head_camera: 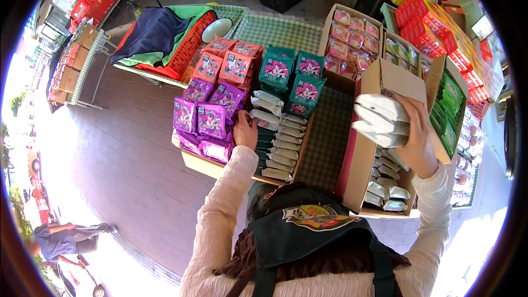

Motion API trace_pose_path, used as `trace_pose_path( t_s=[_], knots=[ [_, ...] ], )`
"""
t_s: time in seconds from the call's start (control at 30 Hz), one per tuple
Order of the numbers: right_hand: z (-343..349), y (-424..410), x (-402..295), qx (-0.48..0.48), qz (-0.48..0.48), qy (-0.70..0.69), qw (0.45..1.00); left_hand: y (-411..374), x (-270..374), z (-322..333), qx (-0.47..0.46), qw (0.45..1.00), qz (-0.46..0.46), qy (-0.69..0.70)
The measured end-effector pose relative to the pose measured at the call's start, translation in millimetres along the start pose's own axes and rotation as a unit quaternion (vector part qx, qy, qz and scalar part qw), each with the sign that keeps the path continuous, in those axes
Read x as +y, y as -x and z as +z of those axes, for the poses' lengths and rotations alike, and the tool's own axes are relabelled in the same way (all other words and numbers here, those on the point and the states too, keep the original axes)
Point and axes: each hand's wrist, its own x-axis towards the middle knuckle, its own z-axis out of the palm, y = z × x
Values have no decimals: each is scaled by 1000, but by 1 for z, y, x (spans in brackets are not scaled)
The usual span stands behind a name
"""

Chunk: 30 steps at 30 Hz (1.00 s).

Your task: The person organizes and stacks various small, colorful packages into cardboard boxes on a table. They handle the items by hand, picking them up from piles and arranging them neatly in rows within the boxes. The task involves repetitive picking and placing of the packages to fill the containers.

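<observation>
My left hand touches the near end of a pale wrapped packet in a cardboard box, beside purple snack packets. My right hand grips a bundle of several pale wrapped packets, blurred, above an open cardboard carton with more such packets in it. A row of pale packets lies flat in the left box. Behind them stand green packets with a printed figure, and orange packets stand to their left.
A red crate under dark cloth is at the back left. A box of pink packets stands at the back, a box of green packets at right, with red boxes beyond. A person is far off at lower left.
</observation>
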Motion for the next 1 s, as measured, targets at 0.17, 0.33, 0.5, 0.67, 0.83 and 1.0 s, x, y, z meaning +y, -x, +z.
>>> trace_pose_path(
  t_s=[0.17, 0.33, 0.5, 0.67, 0.83, 1.0],
  knots=[
    [128, -40, -71, -145, 10, -271, 951, 11, -10, 7, 28, 986, -62, 151],
    [252, -45, -105, -259, 92, -210, 938, 37, -29, -5, -92, 749, -251, 606],
    [296, -43, -127, -191, 30, -123, 973, 87, -4, -20, -41, 841, -172, 511],
    [311, -46, -145, -139, -52, 73, 986, 113, 23, -23, 41, 996, 14, 80],
    [333, -38, -138, -138, -91, 189, 968, 76, 16, -29, -1, 948, 224, -224],
    [293, -63, -127, -262, -75, -61, 960, 30, 13, -34, -92, 919, 248, -293]
  ],
)
